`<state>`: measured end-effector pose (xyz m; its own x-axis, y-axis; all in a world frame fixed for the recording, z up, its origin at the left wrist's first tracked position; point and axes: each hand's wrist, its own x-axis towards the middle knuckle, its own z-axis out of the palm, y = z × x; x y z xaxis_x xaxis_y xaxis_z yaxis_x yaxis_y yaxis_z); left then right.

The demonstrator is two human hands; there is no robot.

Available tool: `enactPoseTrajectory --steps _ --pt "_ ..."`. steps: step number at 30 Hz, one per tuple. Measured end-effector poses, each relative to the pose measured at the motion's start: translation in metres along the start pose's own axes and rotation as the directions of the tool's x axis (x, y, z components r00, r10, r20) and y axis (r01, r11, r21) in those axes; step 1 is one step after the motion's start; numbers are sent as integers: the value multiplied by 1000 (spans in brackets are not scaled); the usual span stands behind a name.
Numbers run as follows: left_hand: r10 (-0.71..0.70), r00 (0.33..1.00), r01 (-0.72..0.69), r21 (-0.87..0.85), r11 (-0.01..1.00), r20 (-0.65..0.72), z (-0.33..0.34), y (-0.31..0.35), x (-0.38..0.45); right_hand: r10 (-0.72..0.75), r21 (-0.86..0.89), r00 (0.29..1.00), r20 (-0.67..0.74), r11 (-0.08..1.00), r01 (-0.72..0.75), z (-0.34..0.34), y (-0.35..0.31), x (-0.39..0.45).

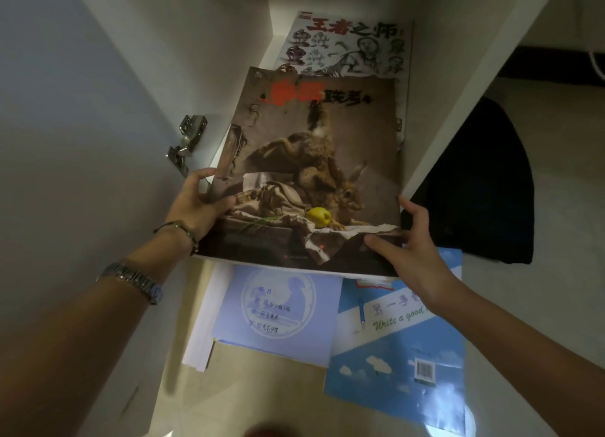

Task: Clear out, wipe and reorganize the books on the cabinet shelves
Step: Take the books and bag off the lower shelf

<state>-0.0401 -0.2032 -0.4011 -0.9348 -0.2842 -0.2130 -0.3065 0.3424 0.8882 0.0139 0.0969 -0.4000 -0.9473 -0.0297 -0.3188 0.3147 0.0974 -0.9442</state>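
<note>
Left hand [196,204] and right hand [412,256] pinch still-life art book's [311,174] near corners, far edge overlapping sketch book [353,46] between cabinet walls [458,76].

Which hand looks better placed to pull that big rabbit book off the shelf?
Probably the left hand: its grip wraps the rabbit book edge, thumb on the cover. The right hand only pinches the near corner.

A white cabinet door [82,125] is seen at the left of the frame, fitted with a metal hinge [187,141] at centre left. A white cabinet side panel [474,60] is slanted across the upper right. A pale floor [262,387] is shown at lower centre. A dark cloth [484,187] is laid at the right. The scene is dimly lit.
</note>
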Motion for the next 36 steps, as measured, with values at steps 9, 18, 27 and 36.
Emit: enactPoseTrajectory --steps 9,18,27,36 --pt "-118 993 118 53 992 -11 -15 -53 -40 74 -21 996 50 997 -73 -4 42 -36" --pt "-148 989 149 68 986 -20 6 -75 -35 135 -113 986 100 986 -124 -8 77 -22" --pt "-104 990 98 66 993 92 6 -53 10 113 -58 993 -32 992 -115 -6 50 18" --pt "-23 999 20 74 997 43 25 -27 28 33 -179 998 46 983 -25 -2 40 39"
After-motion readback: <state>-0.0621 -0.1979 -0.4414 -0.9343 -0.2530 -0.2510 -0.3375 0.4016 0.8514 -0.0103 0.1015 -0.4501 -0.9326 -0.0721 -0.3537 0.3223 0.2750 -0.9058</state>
